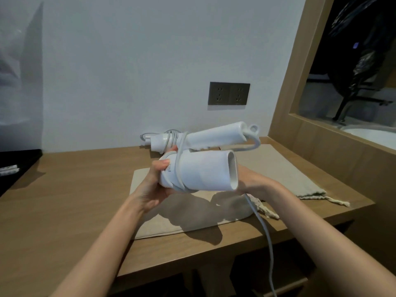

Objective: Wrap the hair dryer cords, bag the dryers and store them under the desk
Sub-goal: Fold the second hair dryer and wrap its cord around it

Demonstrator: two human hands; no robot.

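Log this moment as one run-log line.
step: wrapping cord | left hand: grips hair dryer | right hand: behind nozzle, fingers hidden | cord: partly wound, tail hanging | second dryer: by wall

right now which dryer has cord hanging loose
The held dryer: its cord trails past the desk edge. The dryer by the wall has its cord wound up.

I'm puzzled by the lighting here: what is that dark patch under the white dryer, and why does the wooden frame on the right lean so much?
Head view: the patch is the shadow of the hair dryer on the cloth bag, so light likely comes from above. Head view: the wooden frame leans from wide-angle distortion; the left edge looks hazy.
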